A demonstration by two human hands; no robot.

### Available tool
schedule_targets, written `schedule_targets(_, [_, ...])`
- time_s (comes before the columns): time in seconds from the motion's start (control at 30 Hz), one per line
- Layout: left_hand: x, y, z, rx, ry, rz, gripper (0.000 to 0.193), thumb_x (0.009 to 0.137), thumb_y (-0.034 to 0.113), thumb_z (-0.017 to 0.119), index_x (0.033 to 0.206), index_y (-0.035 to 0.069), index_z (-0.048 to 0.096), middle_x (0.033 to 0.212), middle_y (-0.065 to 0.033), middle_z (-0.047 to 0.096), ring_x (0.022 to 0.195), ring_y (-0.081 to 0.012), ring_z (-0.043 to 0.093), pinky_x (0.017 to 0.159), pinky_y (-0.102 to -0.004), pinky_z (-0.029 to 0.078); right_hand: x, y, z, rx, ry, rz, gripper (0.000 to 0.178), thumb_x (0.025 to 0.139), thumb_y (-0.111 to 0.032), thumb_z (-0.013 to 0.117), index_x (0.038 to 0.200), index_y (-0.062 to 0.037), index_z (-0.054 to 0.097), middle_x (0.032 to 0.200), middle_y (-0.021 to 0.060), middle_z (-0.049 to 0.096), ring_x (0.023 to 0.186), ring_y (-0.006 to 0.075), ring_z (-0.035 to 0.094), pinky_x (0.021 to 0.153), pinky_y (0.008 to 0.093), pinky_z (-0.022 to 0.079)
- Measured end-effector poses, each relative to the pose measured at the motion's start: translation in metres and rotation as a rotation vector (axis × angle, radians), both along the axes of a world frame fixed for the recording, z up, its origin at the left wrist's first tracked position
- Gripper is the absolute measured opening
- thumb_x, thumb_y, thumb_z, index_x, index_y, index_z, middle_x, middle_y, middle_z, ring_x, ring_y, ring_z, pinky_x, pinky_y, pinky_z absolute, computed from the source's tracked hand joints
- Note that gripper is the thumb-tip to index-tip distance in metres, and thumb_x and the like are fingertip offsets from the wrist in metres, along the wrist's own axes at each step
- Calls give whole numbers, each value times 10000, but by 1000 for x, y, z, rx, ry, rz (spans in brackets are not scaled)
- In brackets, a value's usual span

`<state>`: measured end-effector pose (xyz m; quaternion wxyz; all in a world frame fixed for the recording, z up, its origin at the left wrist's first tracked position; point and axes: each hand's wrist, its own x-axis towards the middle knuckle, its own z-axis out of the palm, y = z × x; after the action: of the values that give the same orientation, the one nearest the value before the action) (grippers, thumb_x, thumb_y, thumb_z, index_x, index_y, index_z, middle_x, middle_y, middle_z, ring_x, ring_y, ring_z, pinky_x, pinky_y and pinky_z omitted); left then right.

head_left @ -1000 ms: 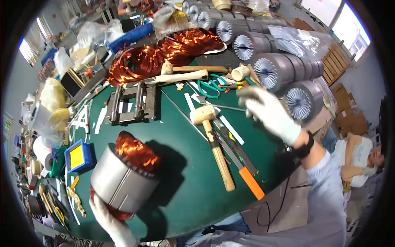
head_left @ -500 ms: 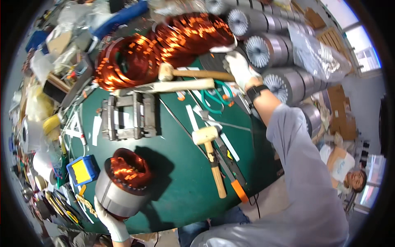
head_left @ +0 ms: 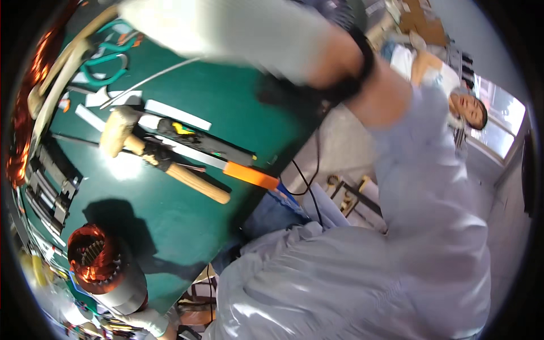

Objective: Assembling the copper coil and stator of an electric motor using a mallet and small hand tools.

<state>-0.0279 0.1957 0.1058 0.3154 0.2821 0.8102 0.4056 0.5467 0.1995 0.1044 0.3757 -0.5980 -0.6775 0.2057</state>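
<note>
A motor stator (head_left: 122, 289), a grey steel cylinder with copper windings showing at its open end, stands on the green tabletop at the lower left. My left hand (head_left: 146, 321), in a white glove, grips the stator's lower side; its fingers are partly hidden behind it. Large and blurred at the top, my right hand (head_left: 221, 31) is raised over the table in a white glove, with a black band on its wrist. Its fingers are smeared, so any hold is unclear. Below it lie a wooden-handled mallet (head_left: 184, 178) and an orange-handled tool (head_left: 249, 174).
Teal-handled scissors (head_left: 107, 71), another wooden handle (head_left: 59, 85) and white strips (head_left: 178, 115) lie on the green table (head_left: 164, 226). Copper coils (head_left: 42, 62) and a metal frame (head_left: 48, 192) are at the left. A person (head_left: 436, 76) is beyond the table at right.
My view has swung right, so the table things appear farther left. My right hand has left the mallet handle beside the steel cores and looms closer. My left hand stays at the stator.
</note>
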Motion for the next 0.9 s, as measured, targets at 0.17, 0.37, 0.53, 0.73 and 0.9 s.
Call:
schedule_targets(0.17, [-8, 11, -8, -65, 23, -97, 648, 1032, 546, 510, 1525, 126, 482, 1559, -136, 486, 1380, -334, 520, 1115, -499, 463, -30, -273, 19, -482, 48, -480, 178, 853, 23, 637, 989, -23, 743, 980, 118, 730, 874, 288, 709, 776, 385, 579])
schedule_targets(0.37, [-12, 23, -15, -130, 75, -226, 650, 1035, 549, 502, 1532, 131, 474, 1568, -137, 477, 1384, -336, 515, 1120, -501, 460, -243, -592, -28, -2079, 224, -955, 307, 1015, -189, 562, 1233, -10, 684, 1040, 184, 732, 957, 323, 712, 874, 420, 565])
schedule_targets(0.53, [-9, 32, -25, -151, 99, -300, 652, 1037, 551, 494, 1537, 134, 468, 1575, -138, 469, 1388, -338, 511, 1124, -503, 457, -373, -699, -5, -2076, 641, -1219, 308, 1012, -181, 558, 1238, -11, 681, 1040, 183, 733, 956, 320, 713, 872, 422, 566])
schedule_targets(0.73, [-3, 44, -26, -178, 128, -386, 654, 1040, 555, 486, 1544, 139, 460, 1584, -139, 460, 1392, -340, 506, 1129, -505, 454, -408, -693, 11, -1997, 815, -1345, 311, 1009, -171, 552, 1245, -12, 677, 1040, 182, 735, 954, 317, 715, 869, 424, 568])
schedule_targets(0.9, [-4, 49, -21, -191, 117, -412, 656, 1042, 557, 478, 1550, 142, 453, 1591, -140, 453, 1396, -342, 502, 1133, -507, 451, -415, -684, 21, -1952, 882, -1378, 314, 1006, -163, 547, 1250, -13, 674, 1041, 181, 737, 953, 315, 716, 866, 427, 569])
